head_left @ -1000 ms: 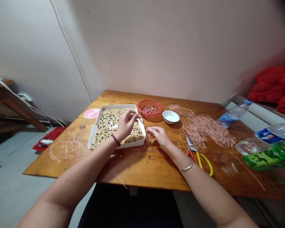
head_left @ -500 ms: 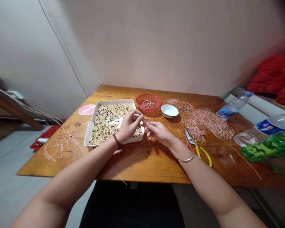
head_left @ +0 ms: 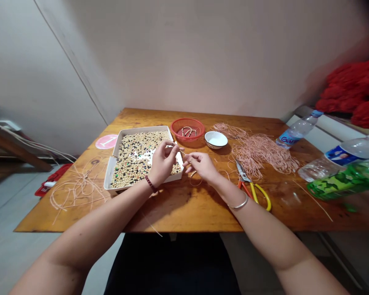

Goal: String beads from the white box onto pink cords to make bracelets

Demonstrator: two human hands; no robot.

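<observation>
My left hand point(head_left: 163, 163) is closed in a pinch over the right edge of a shallow white box point(head_left: 110, 174) filled with small wooden beads point(head_left: 129, 157), mostly pale, some dark or green. What sits between its fingertips is too small to make out. Close beside it, just right of the box, my right hand point(head_left: 203, 167) pinches a thin cord. A short row of pale beads point(head_left: 193, 174) and a loop of the cord hang below those fingers.
Behind stand a red plastic basket point(head_left: 188, 121) holding a beaded string and a white bowl point(head_left: 216, 139). Rightward lie tangled pink cord point(head_left: 261, 151), yellow-and-orange-handled pliers point(head_left: 245, 176) and plastic bottles point(head_left: 338, 182). More loose cord point(head_left: 80, 184) and a pink round sign point(head_left: 107, 141) lie left.
The whole view has shifted slightly, moving the table's things a little left in the picture. Both hands stay close together at the box's right edge, with small finger movements.
</observation>
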